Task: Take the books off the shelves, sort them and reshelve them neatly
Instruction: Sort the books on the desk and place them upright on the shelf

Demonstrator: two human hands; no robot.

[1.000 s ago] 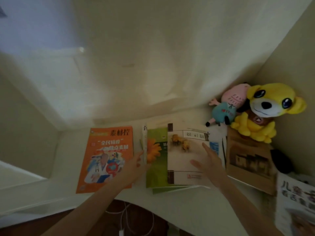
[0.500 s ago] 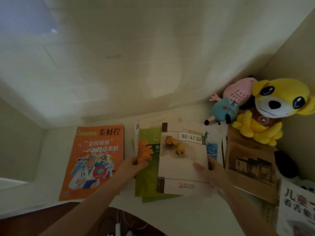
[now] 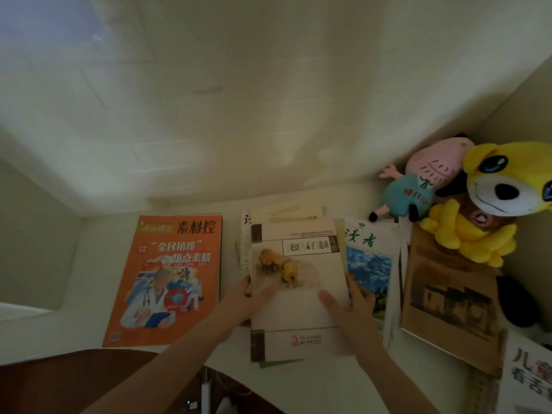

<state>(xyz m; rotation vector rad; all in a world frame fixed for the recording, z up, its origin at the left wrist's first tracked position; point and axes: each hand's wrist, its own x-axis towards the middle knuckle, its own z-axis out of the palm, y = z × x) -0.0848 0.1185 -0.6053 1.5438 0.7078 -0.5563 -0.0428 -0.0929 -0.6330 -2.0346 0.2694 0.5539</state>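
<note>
Paperback, cream cover [image 3: 298,282], lies face up on top of a small stack mid-bench [image 3: 89,264], between the orange magazine [image 3: 173,279] and the blue-cover magazine [image 3: 370,264]. Left hand [image 3: 242,303] grips its left edge: thumb on the cover, fingers curled round the edge. Right hand [image 3: 352,312] grips the right edge the same way, thumb flat on the cover, fingers wrapped over the side. Green book corner [image 3: 280,363] pokes out below the paperback's near edge. Brown book [image 3: 448,300] lies right of the blue-cover magazine. Yellow plush dog [image 3: 493,204] sits on its far end, with the pink pig plush [image 3: 418,186] touching it in the corner. Children's book [image 3: 525,377] is cut off at bottom right.
</note>
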